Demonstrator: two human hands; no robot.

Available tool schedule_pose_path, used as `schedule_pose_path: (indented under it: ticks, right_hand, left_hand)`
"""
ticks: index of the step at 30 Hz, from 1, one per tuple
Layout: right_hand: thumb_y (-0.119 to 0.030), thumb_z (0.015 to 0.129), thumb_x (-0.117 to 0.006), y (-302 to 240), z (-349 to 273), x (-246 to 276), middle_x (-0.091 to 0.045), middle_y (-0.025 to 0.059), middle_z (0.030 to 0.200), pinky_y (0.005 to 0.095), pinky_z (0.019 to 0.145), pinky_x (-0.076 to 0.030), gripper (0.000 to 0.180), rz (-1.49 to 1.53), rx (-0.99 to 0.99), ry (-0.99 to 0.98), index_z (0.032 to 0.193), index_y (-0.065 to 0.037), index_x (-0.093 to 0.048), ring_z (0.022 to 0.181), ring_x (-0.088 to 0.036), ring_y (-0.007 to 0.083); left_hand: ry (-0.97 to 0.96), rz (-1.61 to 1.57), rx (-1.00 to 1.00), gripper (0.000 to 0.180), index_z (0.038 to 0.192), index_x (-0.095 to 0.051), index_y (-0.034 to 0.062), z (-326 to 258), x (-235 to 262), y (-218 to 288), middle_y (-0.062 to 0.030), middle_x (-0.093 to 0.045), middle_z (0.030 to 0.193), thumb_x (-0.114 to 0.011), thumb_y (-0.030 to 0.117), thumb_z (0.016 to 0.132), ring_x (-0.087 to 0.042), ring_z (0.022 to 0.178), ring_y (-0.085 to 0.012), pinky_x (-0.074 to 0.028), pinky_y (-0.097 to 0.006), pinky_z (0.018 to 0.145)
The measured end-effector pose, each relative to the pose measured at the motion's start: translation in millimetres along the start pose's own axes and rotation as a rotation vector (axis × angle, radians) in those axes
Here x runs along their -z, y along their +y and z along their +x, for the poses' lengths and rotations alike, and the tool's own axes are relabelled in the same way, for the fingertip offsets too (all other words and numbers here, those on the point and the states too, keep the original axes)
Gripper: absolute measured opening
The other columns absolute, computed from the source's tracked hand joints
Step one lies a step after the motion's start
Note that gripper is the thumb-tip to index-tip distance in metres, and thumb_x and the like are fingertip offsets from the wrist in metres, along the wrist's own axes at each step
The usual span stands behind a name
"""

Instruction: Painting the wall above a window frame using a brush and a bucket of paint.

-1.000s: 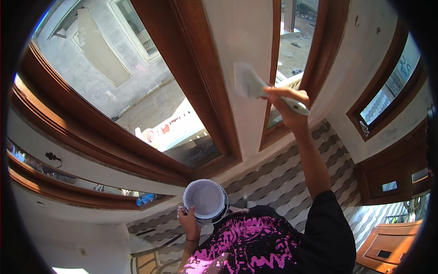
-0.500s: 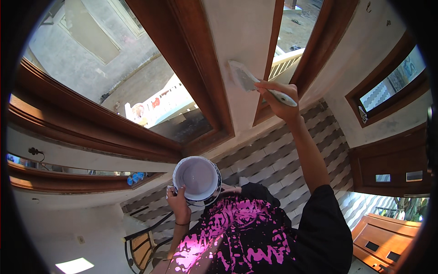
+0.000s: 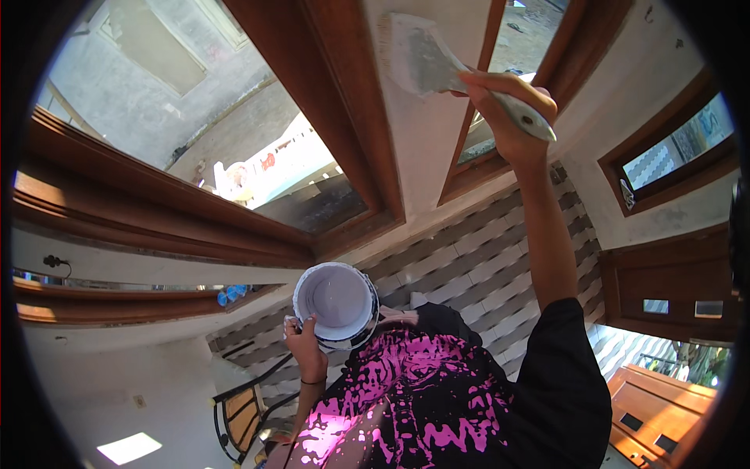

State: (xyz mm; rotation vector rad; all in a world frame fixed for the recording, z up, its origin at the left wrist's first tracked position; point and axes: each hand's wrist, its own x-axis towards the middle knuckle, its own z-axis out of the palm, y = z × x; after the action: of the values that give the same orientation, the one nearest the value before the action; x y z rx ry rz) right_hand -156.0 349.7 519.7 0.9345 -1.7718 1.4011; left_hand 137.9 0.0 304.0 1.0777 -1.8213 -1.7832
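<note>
A wide paintbrush (image 3: 428,61) with a pale handle is in my right hand (image 3: 509,109), fingers wrapped round the handle. Its white, paint-coated bristles lie against the whitish wall strip (image 3: 418,148) between two brown wooden window frames. At my waist, to the left, my left hand (image 3: 305,344) grips the rim of a paint bucket (image 3: 336,301), thumb over the edge. Pale paint fills part of the bucket, and white smears mark its dark outside.
A large brown window frame (image 3: 344,117) borders the wall strip on the left, a narrower window frame (image 3: 476,176) on the right. Below lies a patterned tile floor (image 3: 461,258). A chair (image 3: 238,418) stands at lower left, and a wooden door (image 3: 664,285) is at right.
My right hand has moved up the wall with the paintbrush, a little to the right. My left hand and the bucket stay almost where they were.
</note>
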Motion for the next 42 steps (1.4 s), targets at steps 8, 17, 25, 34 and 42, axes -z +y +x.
schedule_pose_path:
  ticks: [8,17,25,34,42]
  right_hand:
    - [0.003,0.086,-0.066,12.7,-26.5,-6.1,-0.074,0.0123,0.094,0.0227,0.069,-0.055,0.017,-0.069,-0.013,-0.042,0.102,0.002,-0.071,0.079,-0.070,0.0118]
    - [0.002,0.085,-0.068,30.2,-71.2,-11.2,-0.074,0.0147,0.095,0.0245,0.068,-0.055,0.015,-0.072,-0.067,-0.050,0.100,0.002,-0.071,0.078,-0.071,0.0137]
    - [0.003,0.084,-0.066,38.1,-101.2,-25.1,-0.073,0.0172,0.093,0.0273,0.071,-0.056,0.018,-0.083,-0.065,-0.071,0.102,0.003,-0.070,0.080,-0.073,0.0199]
    - [0.002,0.084,-0.066,49.7,-140.9,-35.9,-0.073,0.0191,0.094,0.0296,0.071,-0.056,0.017,-0.061,-0.107,-0.083,0.100,0.003,-0.070,0.083,-0.074,0.0244]
    - [0.003,0.085,-0.066,52.2,-192.1,-35.5,-0.072,0.0181,0.091,0.0293,0.070,-0.055,0.017,-0.123,-0.281,-0.175,0.101,0.003,-0.070,0.080,-0.072,0.0209]
  left_hand:
    - [0.024,0.019,0.013,0.026,0.088,-0.047,0.0097,1.1,1.8,9.6,0.0004,-0.049,0.084,-0.070,0.004,0.080,-0.046,0.077,-0.0096,-0.039,-0.027,0.069]
    - [0.022,-0.060,0.061,0.028,0.087,-0.046,0.0075,-2.6,0.2,20.2,0.0009,-0.043,0.085,-0.072,0.003,0.078,-0.041,0.077,-0.0092,-0.036,-0.025,0.069]
    - [0.015,-0.047,0.065,0.027,0.087,-0.047,0.0078,-3.7,2.6,17.7,0.0019,-0.042,0.083,-0.072,0.003,0.078,-0.040,0.076,-0.0085,-0.035,-0.025,0.068]
    - [0.009,-0.060,0.043,0.027,0.086,-0.047,0.0083,-6.1,2.2,22.4,0.0022,-0.043,0.082,-0.072,0.002,0.077,-0.040,0.075,-0.0078,-0.035,-0.024,0.067]
    - [-0.036,-0.077,0.030,0.026,0.086,-0.046,0.0101,0.1,8.5,18.9,-0.0002,-0.050,0.081,-0.070,0.000,0.080,-0.049,0.075,-0.0098,-0.042,-0.026,0.069]
